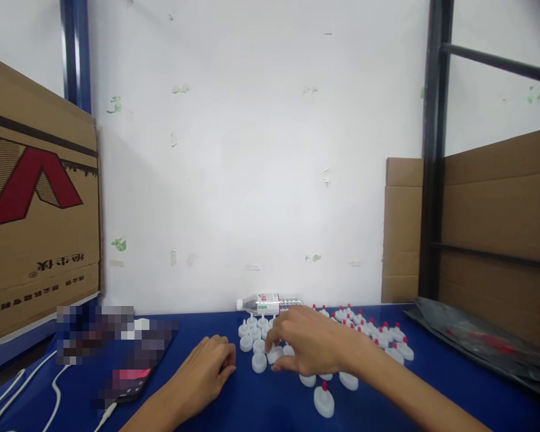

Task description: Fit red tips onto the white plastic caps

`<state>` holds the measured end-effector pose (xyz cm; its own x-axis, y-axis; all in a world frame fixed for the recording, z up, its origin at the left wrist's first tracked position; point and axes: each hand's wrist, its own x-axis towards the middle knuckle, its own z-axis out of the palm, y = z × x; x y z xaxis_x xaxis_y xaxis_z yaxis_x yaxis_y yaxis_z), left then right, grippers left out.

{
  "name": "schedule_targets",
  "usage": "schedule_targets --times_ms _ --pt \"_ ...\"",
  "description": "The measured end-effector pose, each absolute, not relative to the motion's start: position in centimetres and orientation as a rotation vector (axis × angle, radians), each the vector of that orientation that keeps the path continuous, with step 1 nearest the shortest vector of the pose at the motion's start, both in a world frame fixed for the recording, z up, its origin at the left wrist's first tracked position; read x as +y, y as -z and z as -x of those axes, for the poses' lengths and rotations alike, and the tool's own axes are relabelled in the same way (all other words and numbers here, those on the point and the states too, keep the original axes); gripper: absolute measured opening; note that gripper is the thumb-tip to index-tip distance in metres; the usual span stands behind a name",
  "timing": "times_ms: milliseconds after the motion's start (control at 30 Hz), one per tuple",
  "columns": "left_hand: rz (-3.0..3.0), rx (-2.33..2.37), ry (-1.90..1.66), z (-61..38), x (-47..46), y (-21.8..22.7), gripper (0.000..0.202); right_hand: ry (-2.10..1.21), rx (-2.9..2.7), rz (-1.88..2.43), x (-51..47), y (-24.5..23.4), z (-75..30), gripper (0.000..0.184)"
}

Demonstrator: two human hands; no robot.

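Note:
My right hand reaches over a cluster of small white plastic parts that look like nozzle caps. Its thumb and fingers close round one white cap. Left of that hand stand several white nozzle caps without red tips. Right of it are several oval white caps with red tips, and one red-tipped cap lies apart nearer to me. My left hand rests on the blue tabletop with curled fingers, left of the caps. No object shows in it.
A labelled plastic bottle lies against the white wall. At the left are a phone, partly blurred, white cables and a printed cardboard box. A dark plastic bag lies at the right, below cardboard panels and a metal post.

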<state>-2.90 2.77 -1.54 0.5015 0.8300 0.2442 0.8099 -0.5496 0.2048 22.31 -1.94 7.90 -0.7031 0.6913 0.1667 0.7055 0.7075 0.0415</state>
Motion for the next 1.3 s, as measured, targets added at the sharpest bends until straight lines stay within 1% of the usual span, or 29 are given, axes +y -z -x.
schedule_targets --times_ms 200,400,567,700,900,1167,1300 --pt "-2.700 1.380 -0.482 3.0 2.5 1.3 0.012 0.128 -2.764 1.080 -1.9 -7.6 -22.3 0.032" --pt "-2.688 1.370 -0.514 2.9 2.3 0.3 0.024 0.123 -2.782 1.077 -1.8 -7.5 -22.3 0.032" --pt "-2.695 1.388 -0.515 3.1 2.3 0.8 0.016 0.136 -2.777 1.085 -2.2 -7.8 -22.2 0.030" --pt "-2.724 1.298 -0.481 3.7 2.8 1.6 0.008 0.150 -2.770 1.092 -2.6 -7.9 -22.2 0.030" --pt "-2.773 1.152 -0.515 3.7 3.6 2.1 0.016 0.151 -2.811 1.078 -2.1 -7.8 -22.2 0.032" --pt "-2.797 1.100 -0.692 2.5 2.6 1.6 0.020 0.102 -2.892 1.116 -1.4 -6.8 -22.4 0.034" --pt "-2.675 0.982 -0.862 1.8 1.9 1.5 0.028 0.124 -2.896 1.106 -0.6 -6.2 -22.4 0.026"
